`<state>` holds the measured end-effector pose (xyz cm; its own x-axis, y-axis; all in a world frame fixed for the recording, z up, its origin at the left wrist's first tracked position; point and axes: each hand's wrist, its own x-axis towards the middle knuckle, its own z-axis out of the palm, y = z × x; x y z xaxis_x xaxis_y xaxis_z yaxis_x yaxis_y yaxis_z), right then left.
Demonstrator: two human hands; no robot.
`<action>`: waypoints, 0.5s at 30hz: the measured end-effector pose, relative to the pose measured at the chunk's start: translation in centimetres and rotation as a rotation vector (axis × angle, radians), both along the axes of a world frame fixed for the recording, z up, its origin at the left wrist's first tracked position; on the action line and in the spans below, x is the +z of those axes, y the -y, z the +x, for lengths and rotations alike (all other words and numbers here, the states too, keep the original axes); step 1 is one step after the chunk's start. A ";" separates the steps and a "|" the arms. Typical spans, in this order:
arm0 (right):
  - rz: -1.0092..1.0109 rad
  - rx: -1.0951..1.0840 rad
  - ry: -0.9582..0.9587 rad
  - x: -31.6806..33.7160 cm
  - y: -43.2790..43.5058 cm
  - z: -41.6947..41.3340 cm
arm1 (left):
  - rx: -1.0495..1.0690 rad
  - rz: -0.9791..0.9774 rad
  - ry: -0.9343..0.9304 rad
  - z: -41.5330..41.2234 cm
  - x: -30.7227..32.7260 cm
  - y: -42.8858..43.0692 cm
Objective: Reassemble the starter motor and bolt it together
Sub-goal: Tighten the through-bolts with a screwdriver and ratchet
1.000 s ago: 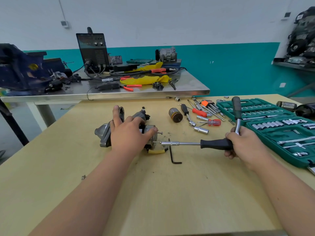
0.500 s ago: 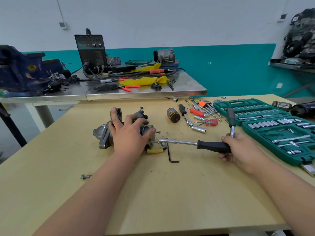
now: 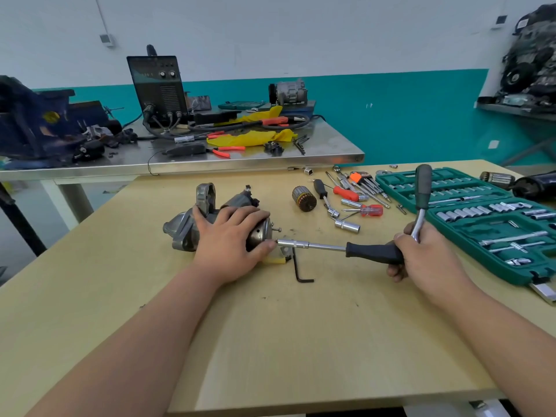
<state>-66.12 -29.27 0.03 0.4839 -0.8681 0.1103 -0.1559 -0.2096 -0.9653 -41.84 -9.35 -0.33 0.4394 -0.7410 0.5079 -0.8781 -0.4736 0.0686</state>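
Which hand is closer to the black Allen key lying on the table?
Left. The left hand holds the starter motor just left of the Allen key; the right hand grips the driver handle farther to its right.

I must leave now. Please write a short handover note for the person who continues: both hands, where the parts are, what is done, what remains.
Left hand grips the starter motor, lying on its side on the wooden table.
Right hand grips the black-handled driver, its socket end at the motor's end cap; a ratchet sticks up from the same fist.
Done: motor body looks assembled; the upper bolt is inserted but stands proud.
Left: probably tighten both end bolts; the lower one is hidden by the driver.
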 end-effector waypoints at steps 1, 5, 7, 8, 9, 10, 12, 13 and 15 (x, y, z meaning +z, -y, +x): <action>0.007 0.001 0.006 0.0 0.0 0.0 | 0.007 0.010 0.013 -0.1 0.0 0.1; 0.007 0.063 0.026 0.0 0.3 -0.1 | 0.059 -0.002 0.003 -0.6 -0.2 0.8; -0.072 0.132 0.018 0.1 0.6 -0.2 | 0.084 -0.010 0.009 -0.8 -0.2 1.1; -0.134 0.159 0.001 0.2 0.7 -0.2 | 0.090 -0.007 0.017 -0.8 -0.1 1.2; -0.207 0.182 -0.033 0.3 1.0 -0.2 | 0.092 -0.001 0.025 -0.7 -0.1 1.2; -0.285 0.207 -0.082 0.4 1.3 -0.3 | 0.089 0.003 0.031 -0.6 -0.1 1.2; -0.418 0.262 -0.210 0.5 2.2 -0.5 | 0.085 -0.003 0.042 -0.4 -0.2 1.1; -0.473 0.287 -0.266 0.5 2.7 -0.7 | 0.084 -0.007 0.047 -0.4 -0.3 1.1; -0.560 0.322 -0.325 0.4 3.3 -1.0 | 0.078 -0.010 0.053 -0.4 -0.4 1.0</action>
<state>-67.14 -32.57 0.46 0.7904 -0.5320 0.3038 -0.2641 -0.7434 -0.6145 -42.22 -10.30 -0.73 0.4678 -0.7003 0.5392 -0.8411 -0.5402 0.0281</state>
